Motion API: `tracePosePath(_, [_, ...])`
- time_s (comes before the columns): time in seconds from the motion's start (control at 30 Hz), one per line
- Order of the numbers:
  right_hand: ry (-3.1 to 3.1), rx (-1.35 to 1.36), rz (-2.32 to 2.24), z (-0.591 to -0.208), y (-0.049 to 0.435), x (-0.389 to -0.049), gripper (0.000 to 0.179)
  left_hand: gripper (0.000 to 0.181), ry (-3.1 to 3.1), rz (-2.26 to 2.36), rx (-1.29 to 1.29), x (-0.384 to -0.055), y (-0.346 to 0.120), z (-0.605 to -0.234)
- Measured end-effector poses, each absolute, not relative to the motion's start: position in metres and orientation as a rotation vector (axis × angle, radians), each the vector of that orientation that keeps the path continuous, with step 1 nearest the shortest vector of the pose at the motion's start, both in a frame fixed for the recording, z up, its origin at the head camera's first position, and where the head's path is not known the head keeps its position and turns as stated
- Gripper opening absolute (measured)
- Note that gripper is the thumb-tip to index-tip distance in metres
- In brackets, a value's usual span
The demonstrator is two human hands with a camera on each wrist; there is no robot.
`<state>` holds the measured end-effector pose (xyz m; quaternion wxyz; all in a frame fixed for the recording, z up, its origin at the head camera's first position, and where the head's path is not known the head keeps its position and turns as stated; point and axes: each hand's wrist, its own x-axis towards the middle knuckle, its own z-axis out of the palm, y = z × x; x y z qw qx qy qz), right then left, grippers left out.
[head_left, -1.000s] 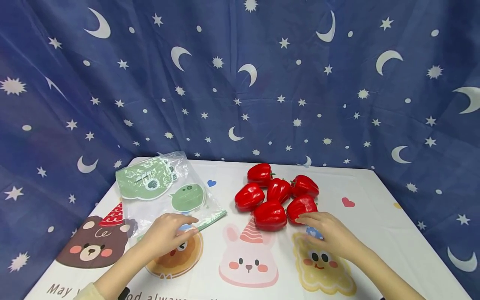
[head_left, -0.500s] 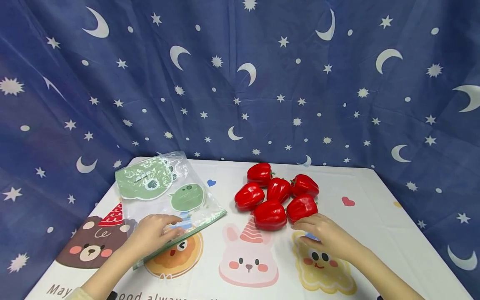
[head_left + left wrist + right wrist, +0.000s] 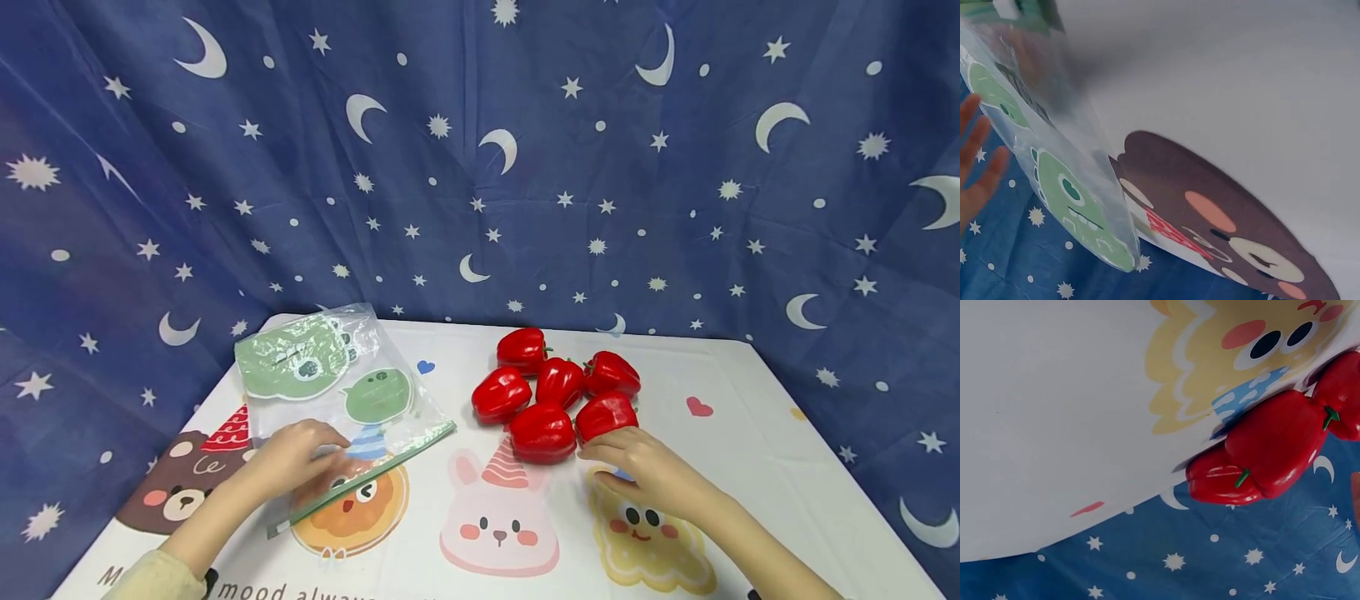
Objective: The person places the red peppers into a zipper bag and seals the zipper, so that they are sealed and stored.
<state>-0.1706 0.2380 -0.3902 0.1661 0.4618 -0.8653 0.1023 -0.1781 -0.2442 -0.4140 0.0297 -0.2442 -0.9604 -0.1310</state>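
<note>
A clear zip bag (image 3: 288,417) with green dinosaur prints lies flat at the left of the table, its green zip edge (image 3: 390,465) towards the person. The left hand (image 3: 292,457) is over the near part of the bag, fingers loosely bent; in the left wrist view its spread fingers (image 3: 988,172) show with nothing between them. Several shiny red bell peppers (image 3: 542,433) with green stems lie grouped right of centre. Relaxed fingers of the right hand (image 3: 651,468) are right at the nearest right pepper (image 3: 606,413), overlapping its lower edge. Only a sliver of that hand shows in the right wrist view.
A white tablecloth (image 3: 757,467) printed with a bear, a rabbit and other cartoon figures covers the table. Behind it and along the left hangs a blue curtain (image 3: 540,233) with moons and stars. The table's far edge runs just behind the peppers and bag.
The left hand has drawn back to the left across the bag, uncovering more of its zip edge. The right hand has shifted slightly left and back, so its fingertips cover less of the near pepper.
</note>
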Motion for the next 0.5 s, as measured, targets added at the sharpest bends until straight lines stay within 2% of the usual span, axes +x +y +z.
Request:
tracePosePath(0.2, [-2.473, 1.315, 0.304, -0.390, 0.234, -0.172, 0.037, 0.064, -3.332, -0.579, -0.790, -0.173, -0.253, -0.420])
tracePosePath(0.33, [-2.508, 1.307, 0.307, -0.389, 0.231, -0.173, 0.037, 0.070, -3.373, -0.690, -0.761, -0.170, -0.255, -0.425])
tracePosePath(0.5, [-2.512, 1.292, 0.313, -0.389, 0.228, -0.175, 0.037, 0.074, -3.351, -0.587, -0.723, -0.166, -0.248, -0.427])
